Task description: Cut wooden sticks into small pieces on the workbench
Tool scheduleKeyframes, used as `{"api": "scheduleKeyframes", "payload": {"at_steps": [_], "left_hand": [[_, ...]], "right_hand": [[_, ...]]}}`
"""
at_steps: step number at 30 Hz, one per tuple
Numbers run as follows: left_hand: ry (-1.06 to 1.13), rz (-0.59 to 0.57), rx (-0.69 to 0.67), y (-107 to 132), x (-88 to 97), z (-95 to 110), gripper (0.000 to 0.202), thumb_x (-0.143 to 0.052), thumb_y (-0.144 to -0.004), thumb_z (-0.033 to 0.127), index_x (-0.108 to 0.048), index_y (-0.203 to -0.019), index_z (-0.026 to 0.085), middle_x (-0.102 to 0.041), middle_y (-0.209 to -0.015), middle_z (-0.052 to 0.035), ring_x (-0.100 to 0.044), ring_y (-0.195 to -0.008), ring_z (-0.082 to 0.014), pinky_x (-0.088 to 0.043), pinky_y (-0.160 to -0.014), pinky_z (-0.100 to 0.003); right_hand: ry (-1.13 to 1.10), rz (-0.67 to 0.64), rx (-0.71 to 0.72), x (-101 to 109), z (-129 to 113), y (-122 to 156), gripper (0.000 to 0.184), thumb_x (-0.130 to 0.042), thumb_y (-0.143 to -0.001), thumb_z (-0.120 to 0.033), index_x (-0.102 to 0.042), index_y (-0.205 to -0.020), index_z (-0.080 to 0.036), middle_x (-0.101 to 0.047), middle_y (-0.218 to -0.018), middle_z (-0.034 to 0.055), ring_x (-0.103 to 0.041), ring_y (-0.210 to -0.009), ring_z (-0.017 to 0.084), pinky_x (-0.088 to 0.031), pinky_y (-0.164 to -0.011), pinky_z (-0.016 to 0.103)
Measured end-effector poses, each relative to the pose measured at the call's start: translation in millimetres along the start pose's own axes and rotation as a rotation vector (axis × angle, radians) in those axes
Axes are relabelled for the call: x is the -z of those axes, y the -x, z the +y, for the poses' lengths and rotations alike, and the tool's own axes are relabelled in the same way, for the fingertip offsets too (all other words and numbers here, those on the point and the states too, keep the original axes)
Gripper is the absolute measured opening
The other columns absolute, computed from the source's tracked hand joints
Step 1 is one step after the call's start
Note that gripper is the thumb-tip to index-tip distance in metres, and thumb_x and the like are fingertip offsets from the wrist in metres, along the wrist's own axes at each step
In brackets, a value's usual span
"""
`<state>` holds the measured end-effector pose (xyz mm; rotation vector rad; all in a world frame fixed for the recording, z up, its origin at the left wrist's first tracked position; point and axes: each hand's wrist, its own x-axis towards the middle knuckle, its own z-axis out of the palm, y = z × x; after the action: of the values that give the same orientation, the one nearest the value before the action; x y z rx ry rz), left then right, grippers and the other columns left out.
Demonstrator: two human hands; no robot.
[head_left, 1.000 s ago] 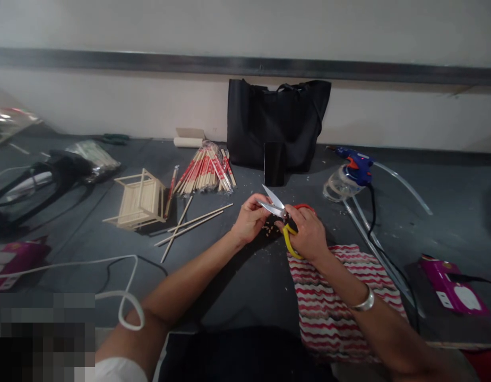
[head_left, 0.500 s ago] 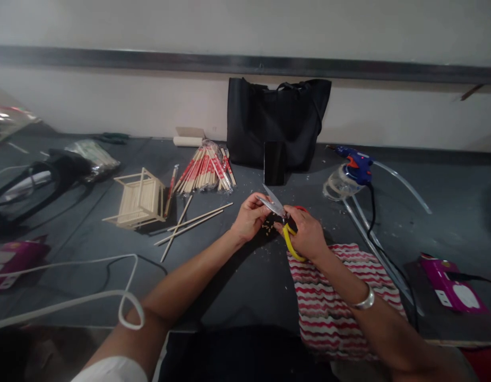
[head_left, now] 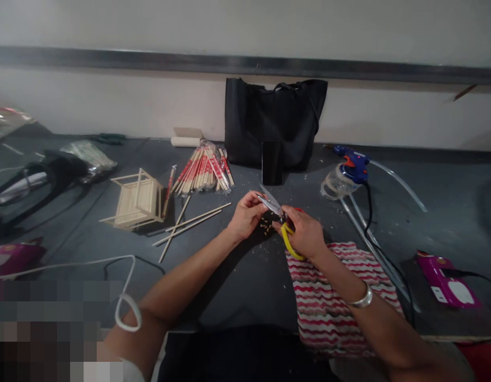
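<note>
My right hand (head_left: 304, 233) grips the yellow and red handles of a pair of scissors (head_left: 277, 217), whose silver blades point up and left. My left hand (head_left: 245, 215) is pinched at the blade tips, holding something too small to make out. Small wood bits (head_left: 265, 225) lie on the dark table (head_left: 245, 276) between my hands. Loose wooden sticks (head_left: 189, 222) lie just left of my left hand.
A small stick-built frame (head_left: 137, 200) and a bundle of wrapped chopsticks (head_left: 203, 171) sit to the left. A black tote bag (head_left: 274, 122) and black cup (head_left: 271, 162) stand behind. A blue glue gun (head_left: 353, 163) with cord, glue sticks, a striped cloth (head_left: 336, 297) and pink boxes lie right.
The scissor blades have closed somewhat from wide open. Both hands have stayed almost in place, shifting slightly left in view.
</note>
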<state>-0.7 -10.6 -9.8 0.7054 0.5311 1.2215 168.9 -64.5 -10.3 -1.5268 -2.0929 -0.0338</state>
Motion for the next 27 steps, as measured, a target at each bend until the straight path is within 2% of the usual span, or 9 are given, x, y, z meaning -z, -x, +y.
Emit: {"api": "scheduleKeyframes", "payload": {"at_steps": [6,17,27], "left_hand": [[-0.041,-0.011,-0.021,-0.2,0.0,-0.9,0.045,-0.099,-0.048,0.026,-0.062,-0.072,0.017,-0.063,-0.065,0.0058,-0.06,-0.063,-0.0085,-0.051,-0.065,-0.02],[-0.009,-0.066,-0.024,0.5,-1.6,2.7,0.054,-0.098,-0.05,0.025,-0.052,-0.077,0.02,-0.066,-0.068,0.0072,-0.062,-0.061,-0.0083,-0.052,-0.063,-0.02],[-0.031,-0.053,-0.03,-0.6,2.1,1.1,0.054,-0.097,-0.052,0.023,-0.052,-0.082,0.02,-0.064,-0.067,0.0082,-0.063,-0.062,-0.0084,-0.052,-0.065,-0.019]], "right_hand": [[-0.012,-0.006,0.002,0.5,0.9,-0.2,0.039,-0.054,-0.094,-0.05,-0.067,-0.117,-0.022,-0.074,-0.093,0.0083,-0.068,-0.084,0.023,-0.051,-0.075,0.032],[-0.062,-0.036,0.001,-2.6,2.7,0.5,0.041,-0.054,-0.094,-0.049,-0.065,-0.121,-0.021,-0.072,-0.093,0.0097,-0.066,-0.087,0.025,-0.053,-0.079,0.037],[-0.07,-0.052,-0.022,-0.1,7.1,-0.1,0.039,-0.057,-0.093,-0.052,-0.069,-0.117,-0.024,-0.074,-0.093,0.0071,-0.067,-0.079,0.021,-0.052,-0.073,0.031]]}}
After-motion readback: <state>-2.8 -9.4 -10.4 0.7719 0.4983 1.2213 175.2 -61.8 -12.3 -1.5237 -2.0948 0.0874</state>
